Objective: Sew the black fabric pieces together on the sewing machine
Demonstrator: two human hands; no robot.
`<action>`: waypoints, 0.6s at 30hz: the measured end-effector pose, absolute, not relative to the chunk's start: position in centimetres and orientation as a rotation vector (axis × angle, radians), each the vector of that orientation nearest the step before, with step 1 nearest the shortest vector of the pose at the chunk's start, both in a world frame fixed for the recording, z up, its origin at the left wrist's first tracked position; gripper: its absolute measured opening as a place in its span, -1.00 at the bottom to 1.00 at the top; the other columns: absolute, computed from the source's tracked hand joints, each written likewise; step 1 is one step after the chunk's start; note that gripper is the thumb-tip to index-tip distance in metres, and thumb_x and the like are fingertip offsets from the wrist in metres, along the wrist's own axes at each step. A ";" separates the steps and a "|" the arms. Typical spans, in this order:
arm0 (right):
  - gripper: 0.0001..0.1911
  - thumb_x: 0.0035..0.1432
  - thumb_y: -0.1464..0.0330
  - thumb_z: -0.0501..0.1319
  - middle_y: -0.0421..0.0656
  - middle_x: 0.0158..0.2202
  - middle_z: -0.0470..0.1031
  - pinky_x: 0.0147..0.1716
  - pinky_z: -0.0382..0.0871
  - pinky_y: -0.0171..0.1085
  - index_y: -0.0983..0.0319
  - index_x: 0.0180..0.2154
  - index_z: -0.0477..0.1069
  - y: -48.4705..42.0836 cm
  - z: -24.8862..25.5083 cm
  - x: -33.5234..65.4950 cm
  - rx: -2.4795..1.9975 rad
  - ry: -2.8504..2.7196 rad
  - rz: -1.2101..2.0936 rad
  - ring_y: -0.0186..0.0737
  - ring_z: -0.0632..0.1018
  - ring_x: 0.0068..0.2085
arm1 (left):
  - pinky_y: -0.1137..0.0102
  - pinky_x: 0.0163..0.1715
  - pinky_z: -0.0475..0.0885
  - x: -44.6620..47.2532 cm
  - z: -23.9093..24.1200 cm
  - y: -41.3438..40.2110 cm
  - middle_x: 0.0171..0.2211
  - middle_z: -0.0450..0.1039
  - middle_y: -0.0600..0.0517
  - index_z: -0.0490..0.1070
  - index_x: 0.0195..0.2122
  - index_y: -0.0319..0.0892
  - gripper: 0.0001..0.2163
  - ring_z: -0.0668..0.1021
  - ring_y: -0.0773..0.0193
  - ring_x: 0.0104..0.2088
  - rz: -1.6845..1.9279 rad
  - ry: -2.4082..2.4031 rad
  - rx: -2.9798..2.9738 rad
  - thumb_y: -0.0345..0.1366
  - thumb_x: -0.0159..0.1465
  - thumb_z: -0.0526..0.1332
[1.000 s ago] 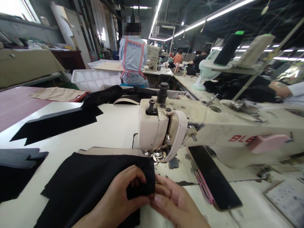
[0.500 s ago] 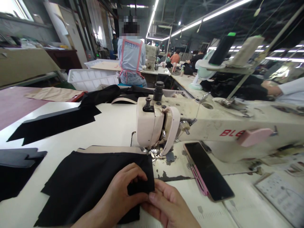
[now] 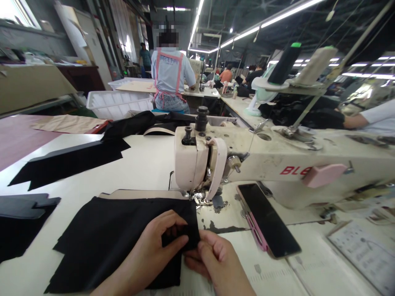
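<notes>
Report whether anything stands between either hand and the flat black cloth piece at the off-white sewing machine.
Nothing visible does: the left hand directly touches the flat black cloth piece, and the right hand pinches its right edge. The rectangular black-screened phone lies to the right, apart from both hands.

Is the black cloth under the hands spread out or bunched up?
Mostly spread: the black cloth lies largely flat; the right hand pinches its right edge.

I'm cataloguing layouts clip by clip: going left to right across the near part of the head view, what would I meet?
Grey and black fabric pieces, left hand on the black cloth, right hand at its edge, phone, printed sheet.
</notes>
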State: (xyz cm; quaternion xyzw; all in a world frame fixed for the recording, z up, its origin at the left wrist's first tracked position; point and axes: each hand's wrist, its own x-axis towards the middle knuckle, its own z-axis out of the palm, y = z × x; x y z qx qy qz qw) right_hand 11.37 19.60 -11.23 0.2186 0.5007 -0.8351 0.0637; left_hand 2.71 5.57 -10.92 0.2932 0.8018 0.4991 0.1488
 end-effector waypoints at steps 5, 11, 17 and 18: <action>-0.51 -0.13 0.03 0.43 -0.13 -0.38 0.59 -0.21 0.49 -0.23 0.27 -0.26 0.56 19.4 -11.5 11.6 0.632 1.538 -2.494 -0.14 0.61 -0.25 | 0.42 -0.28 0.39 3.7 -11.8 5.5 -0.32 0.40 0.00 0.43 -0.22 -0.21 -0.85 0.42 0.28 -0.31 1.483 2.498 1.523 -0.51 0.33 0.09; -0.60 -0.06 0.07 0.40 -0.15 -0.39 0.57 -0.17 0.46 -0.23 0.28 -0.35 0.58 19.3 -11.9 11.6 0.566 1.540 -2.505 -0.14 0.59 -0.25 | 0.36 -0.25 0.44 3.6 -11.9 5.3 -0.28 0.37 -0.14 0.39 -0.10 -0.39 -0.83 0.39 0.22 -0.25 1.372 2.509 1.964 -0.54 0.34 0.06; -0.67 -0.02 0.14 0.40 -0.18 -0.42 0.52 -0.17 0.40 -0.29 0.29 -0.37 0.58 19.7 -11.9 11.6 0.494 1.465 -2.533 -0.25 0.53 -0.29 | 0.34 -0.29 0.48 3.7 -11.9 5.3 -0.30 0.39 -0.12 0.38 -0.12 -0.37 -0.81 0.40 0.22 -0.28 1.240 2.557 2.018 -0.45 0.40 0.01; -0.69 -0.01 0.16 0.40 -0.19 -0.42 0.51 -0.16 0.39 -0.30 0.30 -0.37 0.58 19.8 -11.9 11.6 0.479 1.441 -2.536 -0.27 0.52 -0.30 | 0.34 -0.30 0.48 3.8 -11.9 5.3 -0.30 0.39 -0.12 0.38 -0.11 -0.37 -0.81 0.41 0.22 -0.28 1.231 2.554 2.019 -0.44 0.40 0.00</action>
